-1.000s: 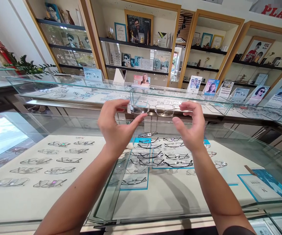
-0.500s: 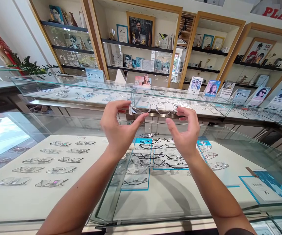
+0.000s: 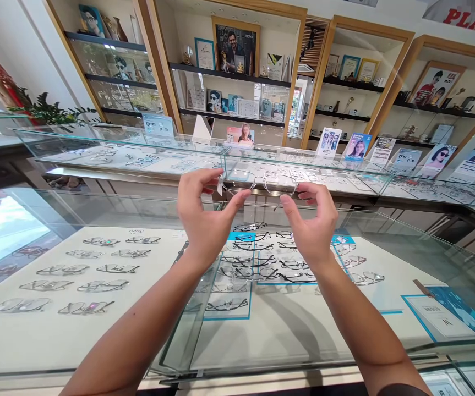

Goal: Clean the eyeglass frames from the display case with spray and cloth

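Observation:
I hold a pair of clear-framed glasses (image 3: 262,183) up in the air above a glass display counter (image 3: 97,352). My left hand (image 3: 204,214) pinches the frame's left end between thumb and fingers, where a small white tag hangs. My right hand (image 3: 311,220) pinches the right end the same way. Both lenses face away from me, between the two hands. Below, under the counter glass, lie rows of glasses (image 3: 262,264), some on blue-edged mats.
More clear frames (image 3: 76,275) lie in rows at the left of the case. A second glass counter (image 3: 138,154) runs across behind, with leaflet stands (image 3: 356,146) on it. Wooden wall shelves (image 3: 229,71) with pictures and trophies fill the back. A plant (image 3: 47,110) stands at far left.
My hands have drawn closer together, and the right hand now pinches the frame's end. The glasses have dropped a little lower and nearer to me.

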{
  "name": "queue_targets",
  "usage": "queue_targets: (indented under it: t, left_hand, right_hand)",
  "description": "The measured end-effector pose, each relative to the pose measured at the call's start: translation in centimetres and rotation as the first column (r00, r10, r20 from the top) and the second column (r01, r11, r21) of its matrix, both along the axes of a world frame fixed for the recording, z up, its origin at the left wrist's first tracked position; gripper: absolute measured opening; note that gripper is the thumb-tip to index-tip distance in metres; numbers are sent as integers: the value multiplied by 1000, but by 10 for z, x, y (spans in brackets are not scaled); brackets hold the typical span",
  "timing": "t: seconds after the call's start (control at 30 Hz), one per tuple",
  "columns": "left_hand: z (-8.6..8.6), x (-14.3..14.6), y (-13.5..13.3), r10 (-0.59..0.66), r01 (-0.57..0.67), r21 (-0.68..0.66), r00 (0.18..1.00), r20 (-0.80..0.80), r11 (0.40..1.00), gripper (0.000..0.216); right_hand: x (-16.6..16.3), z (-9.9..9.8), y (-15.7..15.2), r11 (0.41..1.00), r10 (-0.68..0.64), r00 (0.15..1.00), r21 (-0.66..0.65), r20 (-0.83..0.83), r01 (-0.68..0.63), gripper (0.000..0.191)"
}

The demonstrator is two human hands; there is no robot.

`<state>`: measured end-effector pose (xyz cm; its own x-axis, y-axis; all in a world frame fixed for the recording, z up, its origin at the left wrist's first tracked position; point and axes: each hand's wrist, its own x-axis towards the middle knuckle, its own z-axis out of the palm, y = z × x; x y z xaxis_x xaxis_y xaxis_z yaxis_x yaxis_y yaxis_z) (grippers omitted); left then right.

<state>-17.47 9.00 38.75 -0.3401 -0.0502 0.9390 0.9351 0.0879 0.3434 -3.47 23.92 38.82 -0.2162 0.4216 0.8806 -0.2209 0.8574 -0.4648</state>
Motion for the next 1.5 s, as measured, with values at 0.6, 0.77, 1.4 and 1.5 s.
queue_targets:
  t: [0.6, 0.77, 1.4, 1.5]
  left_hand:
    - [-7, -1, 8, -22, 22, 39, 1000, -3, 999, 36]
    - [-8, 0, 9, 7, -7, 30, 1000, -5, 1000, 34]
    - [-8, 0, 9, 36, -35, 32, 999, -17, 999, 35]
    - [-8, 1, 9, 21, -21, 60, 1000, -1, 998, 35]
  right_hand:
    - [1, 1, 8, 999, 0, 999, -50, 52, 2, 31]
    - [0, 0, 10, 998, -56, 996, 12, 76, 55, 29]
    - [0, -1, 11, 1000, -19, 992, -12, 125, 20, 27]
    - [-1, -1, 12, 1000, -23, 990, -16, 137, 25, 28]
